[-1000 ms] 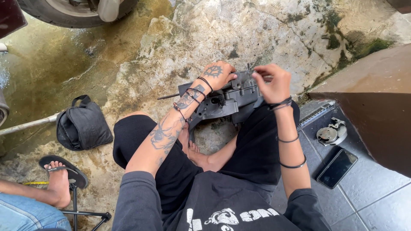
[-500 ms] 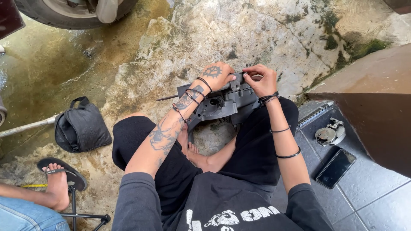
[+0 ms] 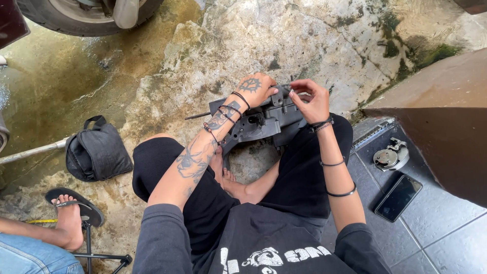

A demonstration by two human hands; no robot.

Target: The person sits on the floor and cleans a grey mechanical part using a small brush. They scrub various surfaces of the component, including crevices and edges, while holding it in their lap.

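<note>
hands [image 3: 284, 94], two, grip one grey metal part [image 3: 258, 124].

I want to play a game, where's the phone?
In the head view the phone lies on the grey tiles at the person's right, just below a round metal part and beside the right knee.

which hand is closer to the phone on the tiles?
Right. The right hand is up at the grey mechanical part on the lap, on the same side as the phone; the left hand grips the part's far side, farther away.
</note>
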